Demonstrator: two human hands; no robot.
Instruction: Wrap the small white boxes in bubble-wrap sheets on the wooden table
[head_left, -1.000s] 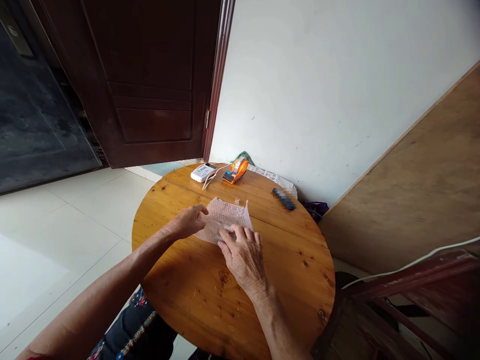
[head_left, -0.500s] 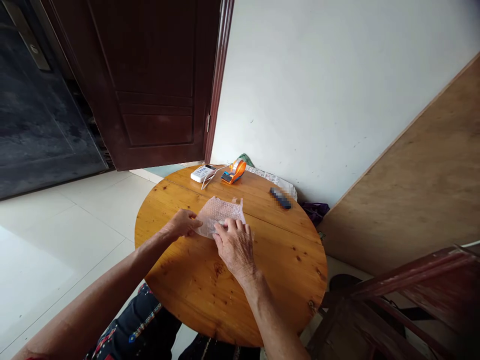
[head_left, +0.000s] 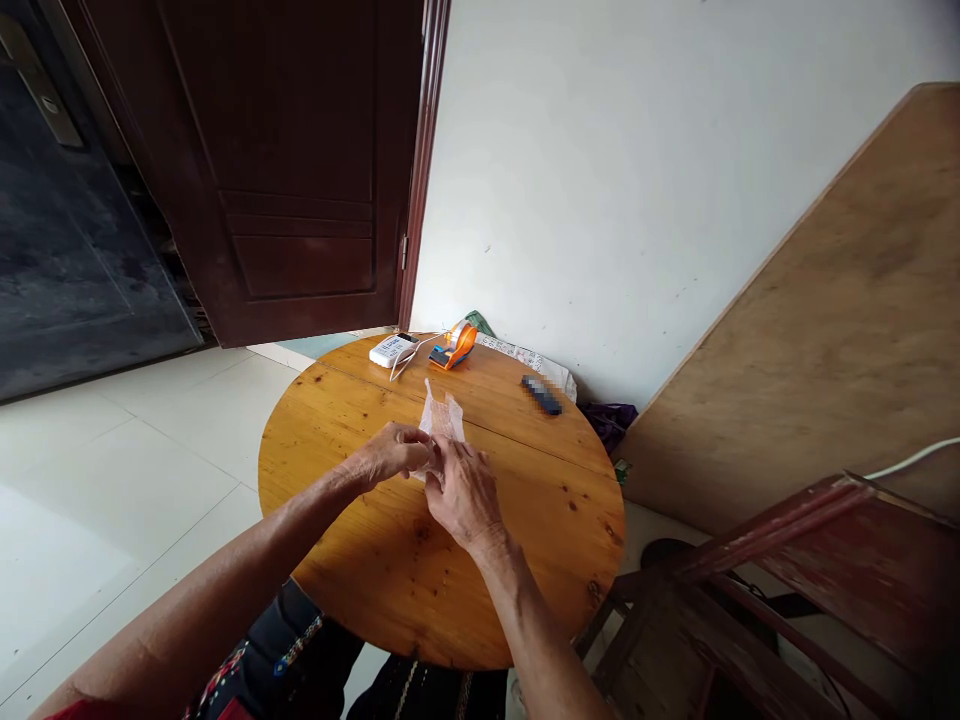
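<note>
Bubble wrap [head_left: 445, 420]: 12 o'clock from fingertips, fold snugly imo
Left hand [head_left: 388, 455], right hand [head_left: 465, 490]: fingers bent, can't tell if gripping

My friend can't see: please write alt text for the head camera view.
A person's left hand and right hand meet at bubble wrap on a round wooden table. Beyond lie a white device and an orange tape dispenser.

Dark legwear [head_left: 274, 625] carries colourful patterned trim [head_left: 300, 645] — and the left sleeve edge [head_left: 82, 709] is red.
</note>
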